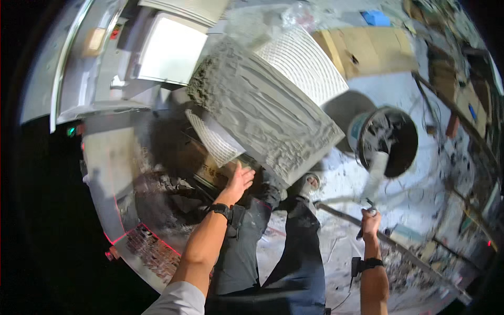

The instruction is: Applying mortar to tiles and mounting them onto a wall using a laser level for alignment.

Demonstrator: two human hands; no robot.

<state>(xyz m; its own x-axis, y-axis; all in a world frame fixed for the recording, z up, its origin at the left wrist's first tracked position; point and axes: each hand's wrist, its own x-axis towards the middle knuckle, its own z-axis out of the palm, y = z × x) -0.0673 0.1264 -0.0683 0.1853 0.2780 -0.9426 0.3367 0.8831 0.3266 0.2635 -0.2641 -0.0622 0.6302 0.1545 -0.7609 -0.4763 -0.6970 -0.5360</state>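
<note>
My left hand is open and empty, its fingers stretched out beside the lower end of a narrow white ribbed tile piece. A dark box lies just under that hand. In my right hand is the handle of a trowel with a long, narrow, pale blade, blurred in part. Its blade tip reaches over the near rim of a round bucket with grey paste smeared inside. A large tile slab covered with ridged grey mortar lies ahead of my feet.
Beyond the slab lie a white ribbed tile and a flattened cardboard box. A plain white panel is at the upper left. A long bar crosses the floor at right, near rubble. Red laser lines mark the left side.
</note>
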